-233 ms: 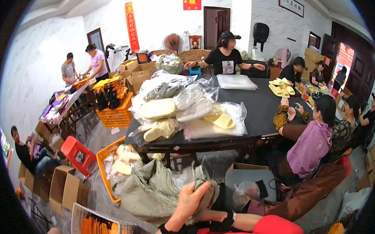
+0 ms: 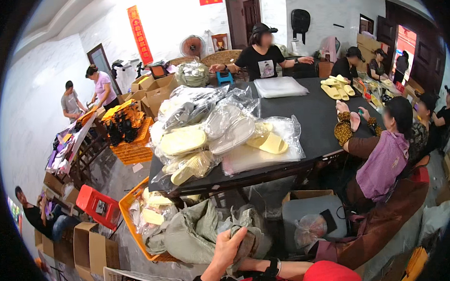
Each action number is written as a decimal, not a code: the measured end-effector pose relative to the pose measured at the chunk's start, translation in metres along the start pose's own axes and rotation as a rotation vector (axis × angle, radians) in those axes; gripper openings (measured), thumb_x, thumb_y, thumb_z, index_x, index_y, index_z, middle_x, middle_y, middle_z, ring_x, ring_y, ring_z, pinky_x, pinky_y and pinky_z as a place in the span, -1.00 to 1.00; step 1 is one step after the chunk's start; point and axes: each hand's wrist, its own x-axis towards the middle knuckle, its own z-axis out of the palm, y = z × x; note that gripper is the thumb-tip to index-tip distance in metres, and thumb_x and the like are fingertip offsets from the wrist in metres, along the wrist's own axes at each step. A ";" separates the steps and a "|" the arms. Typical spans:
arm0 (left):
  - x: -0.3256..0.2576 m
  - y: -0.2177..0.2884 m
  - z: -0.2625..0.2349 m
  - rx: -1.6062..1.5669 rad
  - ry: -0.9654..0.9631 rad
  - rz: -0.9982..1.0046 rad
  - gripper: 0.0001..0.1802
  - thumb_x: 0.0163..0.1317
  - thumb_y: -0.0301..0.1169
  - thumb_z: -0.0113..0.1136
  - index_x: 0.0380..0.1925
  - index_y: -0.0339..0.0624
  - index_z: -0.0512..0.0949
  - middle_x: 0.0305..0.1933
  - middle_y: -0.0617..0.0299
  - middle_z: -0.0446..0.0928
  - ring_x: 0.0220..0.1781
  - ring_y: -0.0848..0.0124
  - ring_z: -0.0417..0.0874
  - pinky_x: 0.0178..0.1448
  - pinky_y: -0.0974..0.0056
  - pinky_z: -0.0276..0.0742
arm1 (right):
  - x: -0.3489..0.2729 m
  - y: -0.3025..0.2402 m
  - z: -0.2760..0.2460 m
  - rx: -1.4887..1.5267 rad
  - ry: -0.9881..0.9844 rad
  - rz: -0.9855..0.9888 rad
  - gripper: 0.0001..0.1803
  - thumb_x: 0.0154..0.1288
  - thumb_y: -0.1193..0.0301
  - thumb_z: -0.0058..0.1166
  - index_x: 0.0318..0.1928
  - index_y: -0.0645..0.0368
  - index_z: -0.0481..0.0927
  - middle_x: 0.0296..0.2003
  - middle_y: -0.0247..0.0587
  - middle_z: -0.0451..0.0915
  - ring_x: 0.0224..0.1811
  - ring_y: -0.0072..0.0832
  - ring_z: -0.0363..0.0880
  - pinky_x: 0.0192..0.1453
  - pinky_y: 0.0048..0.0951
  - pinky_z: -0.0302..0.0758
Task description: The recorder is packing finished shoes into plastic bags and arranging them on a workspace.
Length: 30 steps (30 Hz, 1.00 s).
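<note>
A grey-green woven sack (image 2: 191,236) lies slumped in front of me, its gathered top drawn toward my body. My left hand (image 2: 225,249) is closed around a bunched fold of the sack, thumb uppermost. From the lower right my right hand (image 2: 250,264) reaches in under that fold, and its fingers are hidden behind the sack and my left hand. Just left of the sack, an orange crate (image 2: 126,213) holds bagged slippers. Beyond it, on a dark table (image 2: 303,108), lies a pile of yellow and grey slippers (image 2: 183,140) in clear plastic bags.
A grey stool (image 2: 299,217) with a plastic bag stands to the right, near a seated co-worker (image 2: 379,155). Another person (image 2: 264,60) stands behind the table. At left are a red stool (image 2: 97,207) and cardboard boxes (image 2: 97,249). A white basket (image 2: 111,278) sits low left.
The head view has shifted, so the table and crate appear slightly displaced. My left hand still grips the sack, whose bunched top now looks lower and more spread out.
</note>
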 end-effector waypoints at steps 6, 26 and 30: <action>0.052 0.000 -0.021 0.005 -0.160 -0.016 -0.71 0.20 -0.28 0.08 -0.61 -0.22 0.48 -0.62 0.51 0.33 -0.55 0.72 0.23 -0.53 0.49 0.14 | -0.005 -0.018 -0.029 0.034 0.163 0.128 -0.38 0.05 0.29 0.15 0.14 0.18 0.29 0.16 -0.16 0.29 0.17 -0.44 0.23 0.23 -0.40 0.16; 0.162 -0.082 -0.174 0.349 -0.659 -0.129 -0.63 0.17 -0.17 0.10 -0.40 -0.35 0.53 -0.44 0.31 0.51 -0.37 0.57 0.41 -0.27 0.34 0.36 | 0.069 -0.110 0.013 -0.108 0.704 0.440 -0.32 0.08 0.32 0.09 0.20 0.26 0.16 0.20 -0.03 0.19 0.23 -0.32 0.16 0.23 -0.34 0.16; 0.157 -0.078 -0.164 0.341 -0.779 -0.009 -0.46 0.24 -0.03 -0.07 -0.31 -0.44 0.48 -0.38 0.18 0.53 -0.26 0.50 0.43 -0.13 0.29 0.35 | 0.017 -0.113 0.055 -0.314 1.082 0.319 -0.30 0.00 0.25 0.17 0.16 0.22 0.25 0.09 -0.02 0.35 0.13 -0.32 0.29 0.17 -0.41 0.22</action>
